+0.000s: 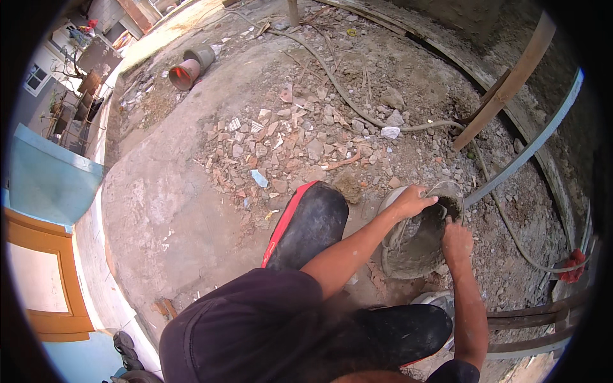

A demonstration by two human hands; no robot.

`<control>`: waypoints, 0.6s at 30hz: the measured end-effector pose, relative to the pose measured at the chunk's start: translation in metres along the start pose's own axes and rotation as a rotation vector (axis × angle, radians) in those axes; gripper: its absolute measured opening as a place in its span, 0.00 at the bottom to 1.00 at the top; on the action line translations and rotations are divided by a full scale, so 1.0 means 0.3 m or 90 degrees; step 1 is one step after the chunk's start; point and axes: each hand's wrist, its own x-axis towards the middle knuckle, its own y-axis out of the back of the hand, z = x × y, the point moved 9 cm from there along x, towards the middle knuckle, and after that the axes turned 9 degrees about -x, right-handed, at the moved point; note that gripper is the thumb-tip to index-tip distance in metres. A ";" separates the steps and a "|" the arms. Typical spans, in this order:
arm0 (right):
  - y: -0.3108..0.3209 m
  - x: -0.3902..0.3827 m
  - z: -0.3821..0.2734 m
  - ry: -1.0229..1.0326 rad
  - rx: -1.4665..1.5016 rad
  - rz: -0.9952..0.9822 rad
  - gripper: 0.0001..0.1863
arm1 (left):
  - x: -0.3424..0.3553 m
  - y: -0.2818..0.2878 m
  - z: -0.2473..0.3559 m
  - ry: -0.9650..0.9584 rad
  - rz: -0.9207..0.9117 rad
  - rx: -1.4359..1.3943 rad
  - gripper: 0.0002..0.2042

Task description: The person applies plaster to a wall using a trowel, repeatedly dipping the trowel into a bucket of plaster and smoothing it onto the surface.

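A mortar-caked bucket (pixel 415 255) stands on the ground ahead of my knees, to the right. Grey wet-looking mortar coats its front, and its hollow shows dark near the far rim. A thin wire handle (pixel 445 183) arches beyond it. My left hand (pixel 414 202) is closed at the upper rim, thumb toward the opening. At the right side my right hand (pixel 458 242) is curled against the edge, its index finger reaching to the opening. The mortar hides where the bucket's parts meet, so I cannot tell whether a second container is nested there.
Broken tile and brick rubble (pixel 274 143) spreads ahead of me. A hose (pixel 348 96) winds across the ground toward the right. A wooden post (pixel 507 86) and a light blue plank (pixel 530 150) slant at the right. Two buckets (pixel 185 75) lie tipped at the far left.
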 end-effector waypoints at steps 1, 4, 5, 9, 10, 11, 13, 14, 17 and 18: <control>-0.092 -0.010 0.015 -0.044 0.034 -0.070 0.14 | 0.004 -0.020 0.007 -0.009 -0.021 -0.007 0.28; -0.221 -0.170 -0.193 0.218 0.030 -0.193 0.15 | -0.021 0.076 0.021 0.006 0.077 -0.033 0.28; -0.227 -0.201 -0.221 0.253 0.058 -0.202 0.15 | -0.020 0.096 0.002 0.033 0.096 -0.033 0.28; -0.147 -0.064 0.046 -0.026 0.053 -0.085 0.13 | -0.024 -0.008 0.037 0.021 0.030 0.023 0.27; -0.166 -0.071 0.064 -0.040 0.049 -0.085 0.13 | -0.024 -0.037 0.028 0.016 0.016 0.024 0.27; -0.218 -0.080 0.072 -0.033 0.060 -0.126 0.14 | -0.039 -0.056 0.015 -0.024 0.034 0.059 0.25; -0.416 -0.147 0.093 -0.021 0.097 -0.164 0.14 | -0.055 -0.112 0.015 -0.064 0.023 0.079 0.24; -0.428 -0.177 0.071 -0.017 0.094 -0.165 0.14 | -0.064 -0.091 0.015 -0.064 0.026 0.076 0.24; -0.426 -0.257 -0.058 0.097 0.173 -0.305 0.18 | -0.091 -0.102 -0.011 -0.061 -0.005 0.057 0.23; -0.386 -0.270 -0.087 0.061 0.310 -0.479 0.19 | -0.105 -0.074 -0.002 -0.100 0.020 0.111 0.24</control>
